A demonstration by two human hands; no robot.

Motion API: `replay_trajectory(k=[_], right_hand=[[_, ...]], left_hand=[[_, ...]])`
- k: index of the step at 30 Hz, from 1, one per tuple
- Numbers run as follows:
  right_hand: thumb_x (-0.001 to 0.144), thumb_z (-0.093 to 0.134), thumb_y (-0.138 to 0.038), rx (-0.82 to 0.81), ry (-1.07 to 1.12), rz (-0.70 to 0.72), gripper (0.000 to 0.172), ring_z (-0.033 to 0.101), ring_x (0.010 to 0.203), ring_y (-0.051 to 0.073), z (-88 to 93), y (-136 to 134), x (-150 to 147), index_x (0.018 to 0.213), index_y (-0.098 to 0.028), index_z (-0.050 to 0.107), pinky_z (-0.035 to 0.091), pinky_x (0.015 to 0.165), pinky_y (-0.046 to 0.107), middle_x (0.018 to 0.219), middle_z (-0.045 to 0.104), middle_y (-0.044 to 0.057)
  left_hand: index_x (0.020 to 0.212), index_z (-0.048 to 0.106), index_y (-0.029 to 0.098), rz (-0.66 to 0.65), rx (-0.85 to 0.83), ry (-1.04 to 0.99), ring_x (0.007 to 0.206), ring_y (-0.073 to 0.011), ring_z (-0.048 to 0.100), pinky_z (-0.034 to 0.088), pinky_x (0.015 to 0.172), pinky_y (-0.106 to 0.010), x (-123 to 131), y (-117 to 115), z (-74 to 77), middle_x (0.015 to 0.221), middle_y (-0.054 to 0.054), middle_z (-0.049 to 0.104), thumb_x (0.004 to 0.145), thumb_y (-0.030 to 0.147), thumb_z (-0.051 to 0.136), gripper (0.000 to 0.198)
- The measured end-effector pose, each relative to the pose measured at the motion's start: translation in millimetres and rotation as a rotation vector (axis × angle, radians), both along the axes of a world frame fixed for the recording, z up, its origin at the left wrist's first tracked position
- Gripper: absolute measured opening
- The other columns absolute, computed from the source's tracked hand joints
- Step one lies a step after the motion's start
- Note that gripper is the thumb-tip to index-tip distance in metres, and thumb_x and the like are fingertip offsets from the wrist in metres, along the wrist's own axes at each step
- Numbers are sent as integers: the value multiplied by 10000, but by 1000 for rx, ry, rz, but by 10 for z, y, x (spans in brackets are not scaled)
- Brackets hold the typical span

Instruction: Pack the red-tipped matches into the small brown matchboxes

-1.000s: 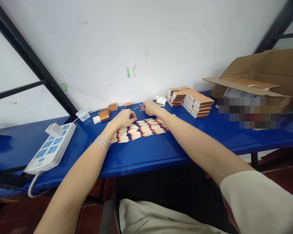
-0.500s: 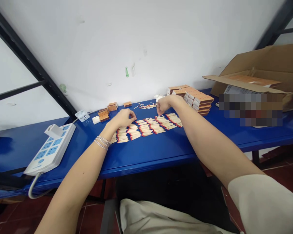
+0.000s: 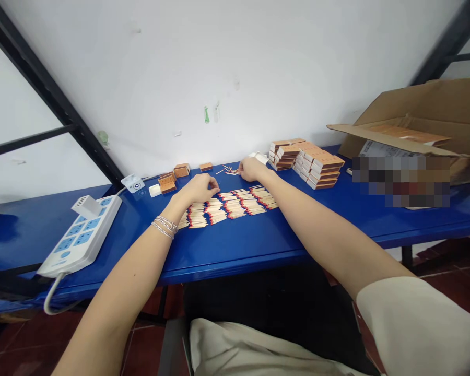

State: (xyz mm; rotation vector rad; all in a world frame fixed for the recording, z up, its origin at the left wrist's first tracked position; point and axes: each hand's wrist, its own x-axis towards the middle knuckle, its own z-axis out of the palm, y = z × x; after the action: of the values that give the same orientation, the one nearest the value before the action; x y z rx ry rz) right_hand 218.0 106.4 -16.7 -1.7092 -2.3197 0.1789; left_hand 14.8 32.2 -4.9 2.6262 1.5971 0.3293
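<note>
From here I see the right hand at the loose matches near the wall, fingers curled together; whether a match is pinched there, I can't tell. The left hand rests, fingers bent, at the back edge of the neat match rows on the blue bench; its grip is unclear too. It looks like the sorting step, picking from the loose heap. The next move seems to call for a light fingertip pinch that leaves the rows undisturbed.
</note>
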Motion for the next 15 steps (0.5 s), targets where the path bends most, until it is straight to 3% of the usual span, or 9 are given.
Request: replay_trajectory(k=[6, 11, 15], right_hand=[[820, 599, -140, 2, -104, -51, 293, 662, 1058, 273, 136, -25, 125, 1085, -87, 712, 518, 870, 316, 1144, 707, 194], [772, 669, -152, -178, -227, -14, 234, 679, 1004, 259, 341, -106, 490, 990, -160, 754, 533, 842, 311, 1042, 740, 101], [759, 685, -162, -295, -265, -12, 139, 699, 873, 242, 357, -99, 696, 864, -205, 765, 542, 789, 339, 943, 752, 55]], left_hand=[[888, 746, 166, 18, -13, 26, 847, -198, 651, 489, 784, -311, -1, -7, 16, 944, -80, 741, 853, 274, 592, 191], [892, 746, 168, 11, -7, 24, 886, -208, 659, 490, 806, -313, -10, -24, 24, 962, -83, 744, 854, 277, 584, 199], [892, 750, 169, 16, -7, 18, 883, -208, 663, 499, 816, -310, -22, -43, 23, 966, -85, 747, 845, 266, 590, 193]])
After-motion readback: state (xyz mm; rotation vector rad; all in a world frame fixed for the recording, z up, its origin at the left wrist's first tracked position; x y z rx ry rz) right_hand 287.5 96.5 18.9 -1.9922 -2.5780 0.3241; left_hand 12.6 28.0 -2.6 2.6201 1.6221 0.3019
